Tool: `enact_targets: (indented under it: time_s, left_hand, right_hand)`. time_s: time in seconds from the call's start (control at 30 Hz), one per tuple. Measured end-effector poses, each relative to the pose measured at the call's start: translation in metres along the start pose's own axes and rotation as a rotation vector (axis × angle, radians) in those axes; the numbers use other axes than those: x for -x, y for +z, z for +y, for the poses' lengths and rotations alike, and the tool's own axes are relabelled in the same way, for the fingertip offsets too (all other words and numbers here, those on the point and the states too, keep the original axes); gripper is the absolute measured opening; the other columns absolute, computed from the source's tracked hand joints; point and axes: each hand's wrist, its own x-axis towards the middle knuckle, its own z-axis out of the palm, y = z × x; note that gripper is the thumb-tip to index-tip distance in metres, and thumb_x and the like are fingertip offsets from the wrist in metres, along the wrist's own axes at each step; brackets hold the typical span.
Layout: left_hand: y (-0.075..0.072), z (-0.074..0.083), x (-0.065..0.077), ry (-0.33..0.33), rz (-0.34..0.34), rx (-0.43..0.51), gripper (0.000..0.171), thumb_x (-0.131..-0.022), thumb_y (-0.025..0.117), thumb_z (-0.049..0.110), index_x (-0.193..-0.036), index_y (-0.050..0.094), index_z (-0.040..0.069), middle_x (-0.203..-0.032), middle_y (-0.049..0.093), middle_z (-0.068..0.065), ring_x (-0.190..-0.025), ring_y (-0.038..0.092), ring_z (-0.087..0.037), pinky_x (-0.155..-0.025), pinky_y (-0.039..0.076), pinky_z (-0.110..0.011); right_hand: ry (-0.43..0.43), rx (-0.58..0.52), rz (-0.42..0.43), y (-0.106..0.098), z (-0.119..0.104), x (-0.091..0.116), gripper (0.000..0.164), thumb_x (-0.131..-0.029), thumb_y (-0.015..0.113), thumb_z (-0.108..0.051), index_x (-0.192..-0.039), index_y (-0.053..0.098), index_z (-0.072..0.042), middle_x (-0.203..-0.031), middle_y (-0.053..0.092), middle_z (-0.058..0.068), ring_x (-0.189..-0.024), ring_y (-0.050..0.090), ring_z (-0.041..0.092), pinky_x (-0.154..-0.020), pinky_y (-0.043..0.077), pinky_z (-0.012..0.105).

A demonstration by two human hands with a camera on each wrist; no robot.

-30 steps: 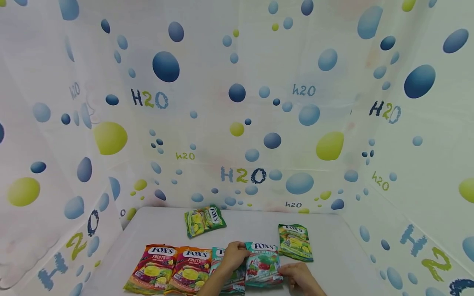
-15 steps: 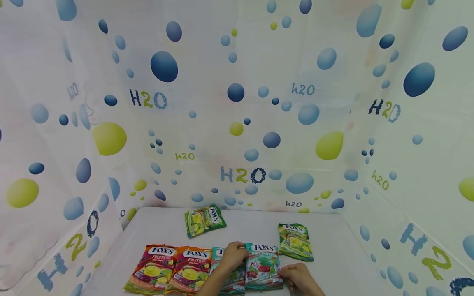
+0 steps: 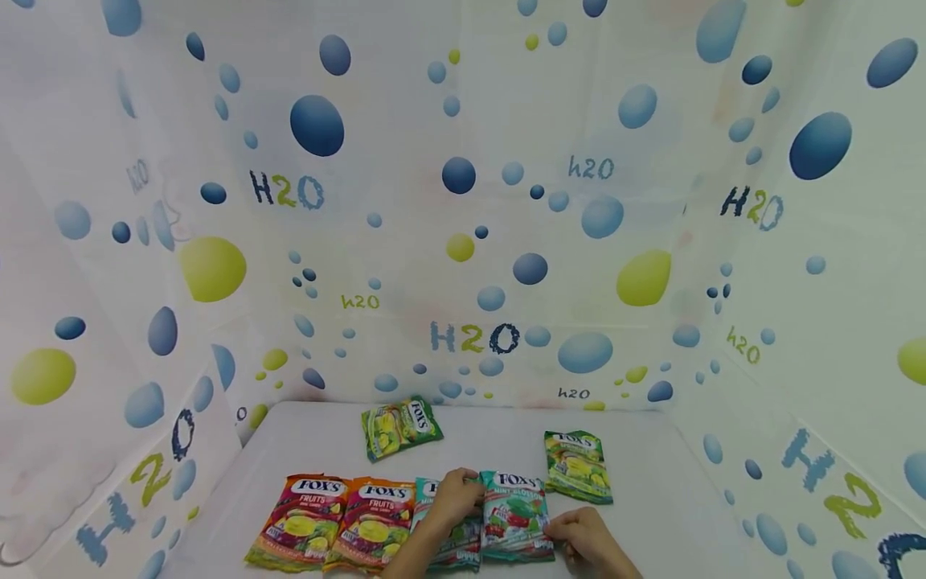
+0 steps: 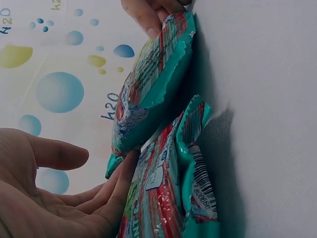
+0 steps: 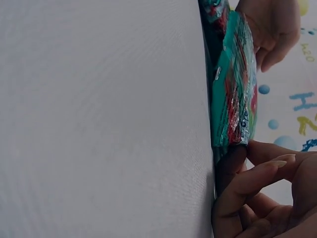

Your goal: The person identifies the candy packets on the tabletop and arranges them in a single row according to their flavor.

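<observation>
Two teal mint candy bags lie side by side at the front of the table. My right hand (image 3: 584, 537) pinches the lower right edge of the right-hand mint candy bag (image 3: 517, 515) between thumb and fingers. In the right wrist view that bag (image 5: 235, 89) shows its sealed teal edge close over the table. My left hand (image 3: 457, 507) reaches across the other mint candy bag (image 3: 459, 543), partly hiding it. Its fingers touch the right-hand bag's upper left corner; in the left wrist view the thumb (image 4: 62, 154) stands apart from them.
Left of the mint bags lie a red fruit candy bag (image 3: 298, 523) and an orange-topped fruit candy bag (image 3: 372, 527). One green candy bag (image 3: 401, 428) lies tilted at the back, another green candy bag (image 3: 577, 466) at the right. A patterned curtain (image 3: 405, 241) encloses the white table (image 3: 665, 490).
The right-hand mint bag has shifted slightly towards me, with both hands staying at it. The head view has tipped down a little. The other bags have not moved.
</observation>
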Motion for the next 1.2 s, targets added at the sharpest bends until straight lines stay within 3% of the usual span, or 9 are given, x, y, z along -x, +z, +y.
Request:
enact_targets:
  time_s: [0.3, 0.6, 0.93, 1.2]
  left_hand:
    - [-0.004, 0.002, -0.003, -0.007, -0.028, 0.068, 0.045, -0.095, 0.064, 0.006, -0.132, 0.053, -0.016, -0.094, 0.072, -0.015, -0.08, 0.072, -0.022, -0.074, 0.064, -0.04]
    - [-0.004, 0.001, 0.002, 0.011, -0.033, 0.018, 0.045, -0.093, 0.063, 0.005, -0.132, 0.053, -0.016, -0.091, 0.072, -0.014, -0.078, 0.073, -0.024, -0.071, 0.064, -0.039]
    - [-0.007, -0.001, 0.003, 0.006, -0.036, -0.045, 0.042, -0.094, 0.062, 0.009, -0.13, 0.056, -0.013, -0.094, 0.072, -0.013, -0.08, 0.072, -0.023, -0.07, 0.063, -0.037]
    - [-0.01, 0.001, 0.007, 0.008, -0.059, -0.05, 0.044, -0.096, 0.063, 0.012, -0.13, 0.055, -0.015, -0.095, 0.072, -0.014, -0.083, 0.073, -0.025, -0.073, 0.063, -0.038]
  right_hand:
    - [0.002, 0.045, 0.013, -0.003, -0.011, 0.003, 0.013, -0.091, 0.078, -0.017, -0.091, 0.08, -0.004, -0.068, 0.064, -0.004, -0.054, 0.049, 0.007, -0.051, 0.04, 0.02]
    - [-0.021, 0.042, -0.055, -0.004, -0.006, 0.008, 0.013, -0.092, 0.078, -0.018, -0.09, 0.08, -0.006, -0.067, 0.063, -0.006, -0.054, 0.049, 0.006, -0.052, 0.038, 0.019]
    - [-0.029, 0.041, -0.041, 0.0, -0.003, 0.009, 0.016, -0.091, 0.079, -0.022, -0.091, 0.081, -0.006, -0.065, 0.062, -0.007, -0.054, 0.049, 0.005, -0.052, 0.039, 0.019]
    - [-0.038, 0.028, -0.043, 0.0, -0.002, 0.012, 0.017, -0.093, 0.078, -0.021, -0.092, 0.081, -0.004, -0.075, 0.07, -0.004, -0.055, 0.051, 0.005, -0.053, 0.042, 0.019]
